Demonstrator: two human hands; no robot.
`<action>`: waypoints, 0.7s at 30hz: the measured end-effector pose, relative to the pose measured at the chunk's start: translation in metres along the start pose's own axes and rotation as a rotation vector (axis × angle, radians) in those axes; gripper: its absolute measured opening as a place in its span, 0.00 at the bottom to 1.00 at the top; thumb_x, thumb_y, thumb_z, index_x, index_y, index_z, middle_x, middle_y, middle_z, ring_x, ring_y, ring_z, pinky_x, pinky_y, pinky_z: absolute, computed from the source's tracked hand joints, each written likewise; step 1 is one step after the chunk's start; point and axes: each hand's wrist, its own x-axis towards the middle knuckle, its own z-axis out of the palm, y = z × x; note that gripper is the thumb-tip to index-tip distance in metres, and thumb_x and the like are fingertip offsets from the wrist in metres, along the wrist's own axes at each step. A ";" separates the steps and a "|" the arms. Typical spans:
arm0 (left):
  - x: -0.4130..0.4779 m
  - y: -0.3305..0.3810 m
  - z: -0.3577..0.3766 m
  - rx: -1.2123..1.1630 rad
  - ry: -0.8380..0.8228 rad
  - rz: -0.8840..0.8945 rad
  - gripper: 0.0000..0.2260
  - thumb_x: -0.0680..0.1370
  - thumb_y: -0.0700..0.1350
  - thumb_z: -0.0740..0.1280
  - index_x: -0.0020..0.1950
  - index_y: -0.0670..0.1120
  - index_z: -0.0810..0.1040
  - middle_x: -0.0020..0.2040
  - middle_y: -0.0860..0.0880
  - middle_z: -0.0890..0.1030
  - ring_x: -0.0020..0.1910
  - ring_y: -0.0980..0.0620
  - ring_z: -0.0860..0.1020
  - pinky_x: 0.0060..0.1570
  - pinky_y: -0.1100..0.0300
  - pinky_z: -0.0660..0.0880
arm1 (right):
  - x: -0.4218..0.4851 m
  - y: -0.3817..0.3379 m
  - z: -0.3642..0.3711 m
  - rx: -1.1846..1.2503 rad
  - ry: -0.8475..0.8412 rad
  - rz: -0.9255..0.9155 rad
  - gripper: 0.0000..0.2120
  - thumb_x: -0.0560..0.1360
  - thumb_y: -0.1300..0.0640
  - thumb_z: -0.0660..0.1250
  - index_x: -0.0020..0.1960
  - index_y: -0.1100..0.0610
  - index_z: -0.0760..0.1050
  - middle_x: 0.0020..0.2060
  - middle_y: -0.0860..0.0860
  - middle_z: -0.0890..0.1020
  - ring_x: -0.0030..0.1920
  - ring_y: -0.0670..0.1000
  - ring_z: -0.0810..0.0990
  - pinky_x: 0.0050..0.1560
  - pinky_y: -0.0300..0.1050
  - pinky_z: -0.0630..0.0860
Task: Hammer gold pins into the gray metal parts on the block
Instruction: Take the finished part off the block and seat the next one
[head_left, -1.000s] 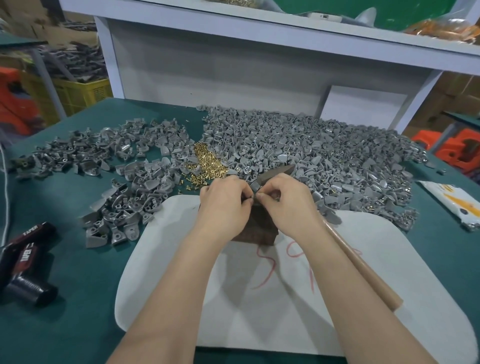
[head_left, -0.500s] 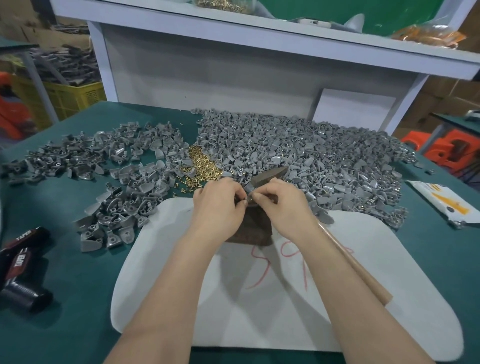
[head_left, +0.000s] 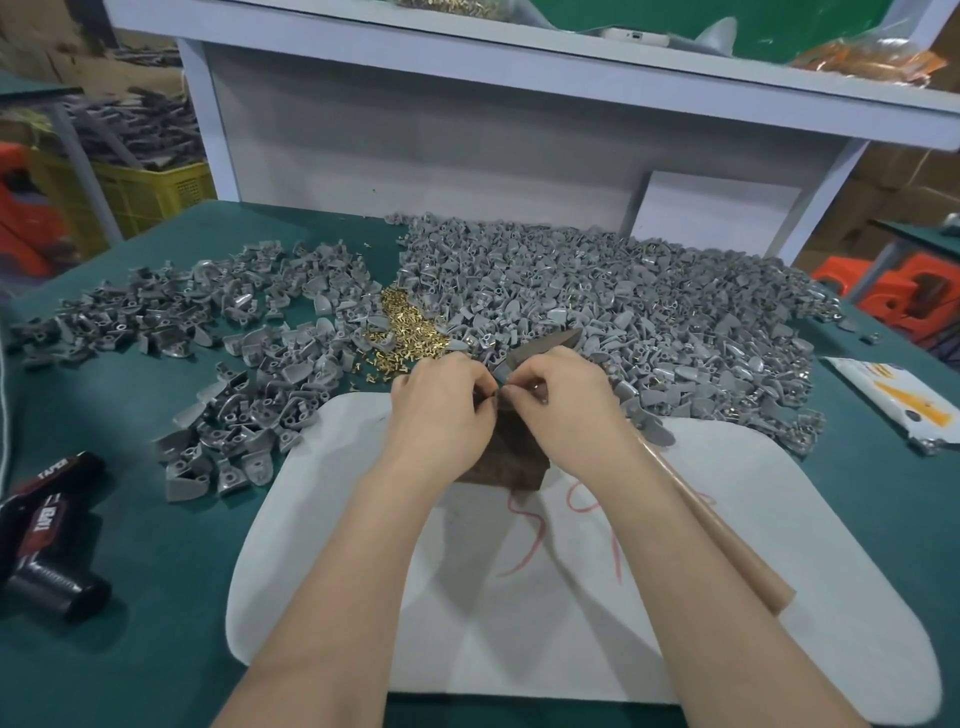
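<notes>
A dark brown block (head_left: 514, 470) stands on the white pad (head_left: 753, 571), and both my hands meet above it. My left hand (head_left: 441, 410) pinches a small gray metal part (head_left: 501, 372) at the block's top. My right hand (head_left: 566, 405) grips the hammer, fingertips touching the same part. The hammer's head (head_left: 545, 342) pokes out beyond the knuckles, and its wooden handle (head_left: 727, 540) runs back under my right forearm. Whether a pin sits between my fingers is hidden. A heap of gold pins (head_left: 410, 332) lies just beyond my left hand.
A big pile of gray parts (head_left: 649, 312) covers the green table at back right; a looser spread of parts (head_left: 234, 338) lies left. A black and red tool (head_left: 47, 535) lies at the left edge, a white packet (head_left: 893, 400) at right. A shelf (head_left: 519, 67) rises behind.
Both hands stay together over the block, fingertips working at the same small part. Only the view has shifted slightly.
</notes>
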 end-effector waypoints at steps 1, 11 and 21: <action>0.000 0.000 0.000 -0.003 0.000 0.000 0.05 0.76 0.46 0.65 0.48 0.51 0.81 0.51 0.52 0.79 0.56 0.47 0.74 0.57 0.50 0.69 | 0.000 0.000 0.000 0.005 0.005 0.005 0.04 0.74 0.55 0.68 0.46 0.54 0.81 0.45 0.52 0.75 0.47 0.53 0.77 0.51 0.49 0.73; 0.000 0.001 0.000 -0.003 0.009 -0.001 0.04 0.76 0.46 0.66 0.47 0.51 0.80 0.50 0.52 0.79 0.56 0.46 0.74 0.57 0.50 0.69 | -0.003 0.000 0.003 0.001 0.052 -0.010 0.03 0.74 0.59 0.68 0.44 0.58 0.81 0.45 0.52 0.76 0.47 0.52 0.76 0.48 0.41 0.68; -0.001 0.002 0.000 -0.013 0.020 0.011 0.03 0.76 0.45 0.67 0.46 0.50 0.80 0.50 0.52 0.78 0.55 0.46 0.74 0.57 0.50 0.69 | -0.005 -0.003 0.003 0.019 0.076 -0.002 0.04 0.74 0.60 0.67 0.42 0.59 0.79 0.41 0.48 0.73 0.45 0.51 0.74 0.46 0.40 0.66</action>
